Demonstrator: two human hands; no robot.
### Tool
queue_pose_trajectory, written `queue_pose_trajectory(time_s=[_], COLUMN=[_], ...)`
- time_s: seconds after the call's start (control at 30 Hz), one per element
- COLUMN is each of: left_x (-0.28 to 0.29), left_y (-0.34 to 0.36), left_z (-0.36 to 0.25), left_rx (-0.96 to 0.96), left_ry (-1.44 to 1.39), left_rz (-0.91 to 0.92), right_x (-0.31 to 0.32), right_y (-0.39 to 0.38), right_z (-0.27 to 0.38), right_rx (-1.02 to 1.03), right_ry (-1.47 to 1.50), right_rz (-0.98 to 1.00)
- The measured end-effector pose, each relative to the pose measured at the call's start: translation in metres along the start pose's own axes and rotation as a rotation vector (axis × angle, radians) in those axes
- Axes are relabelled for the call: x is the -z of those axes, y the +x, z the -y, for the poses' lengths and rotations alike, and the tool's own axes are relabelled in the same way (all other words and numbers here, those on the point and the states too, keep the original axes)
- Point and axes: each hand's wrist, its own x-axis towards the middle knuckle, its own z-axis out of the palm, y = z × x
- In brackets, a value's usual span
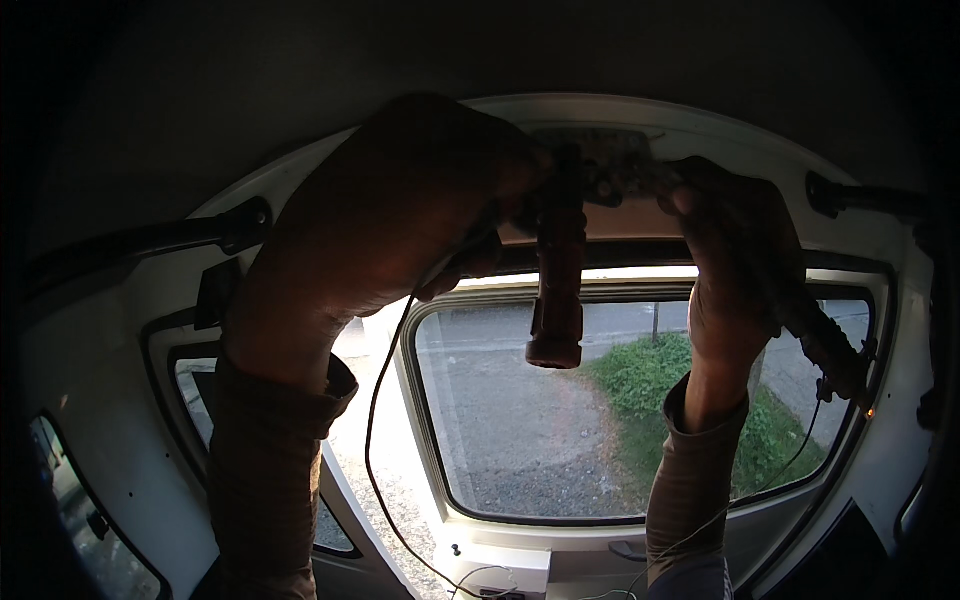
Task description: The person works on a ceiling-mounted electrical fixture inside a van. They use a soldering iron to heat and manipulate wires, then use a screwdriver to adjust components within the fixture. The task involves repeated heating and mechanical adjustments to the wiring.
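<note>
My left hand (430, 200) is raised overhead with its fingers curled in front of a light fitting or panel (615, 150) on the white arch. What its fingertips grip is too dark to make out. Close by those fingertips, a dark reddish cylinder with a flared lower end (558, 290) hangs upright, like a flashlight or thick handle. A thin black cable (372, 430) runs down beside the same hand. My right hand (740, 250) is closed around a dark rod-shaped tool (830, 345), which slants down to the right and trails a thin wire. Its fingertips touch the fitting's right side.
Behind my arms is a vehicle's rear door window (520, 420), with gravel and green plants outside. Black grab bars flank it at left (140, 250) and right (870, 198). Below the window, the cable and wire reach a white ledge (500, 565). A gap beside the door is brightly lit.
</note>
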Motion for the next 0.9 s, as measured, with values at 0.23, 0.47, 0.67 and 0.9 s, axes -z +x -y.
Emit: queue_pose_trajectory(time_s=[0.23, 0.47, 0.67, 0.9], left_x=[-0.003, -0.005, -0.038, -0.106], left_y=[0.002, -0.02, -0.105, -0.202], left_z=[-0.008, -0.029, -0.043, -0.021], left_rx=[0.075, 0.247, 0.574, 0.635], left_ry=[-0.037, -0.027, -0.201, -0.41], left_rz=[-0.03, -0.128, -0.415, -0.296], right_x=[0.002, 0.004, 0.035, 0.043], right_y=[0.001, 0.003, -0.028, -0.093], right_z=[0.003, -0.001, 0.02, 0.052], right_rx=[-0.039, 0.018, -0.325, -0.731], right_ry=[0.003, 0.019, 0.536, 0.602], right_rz=[0.01, 0.005, -0.114, 0.017])
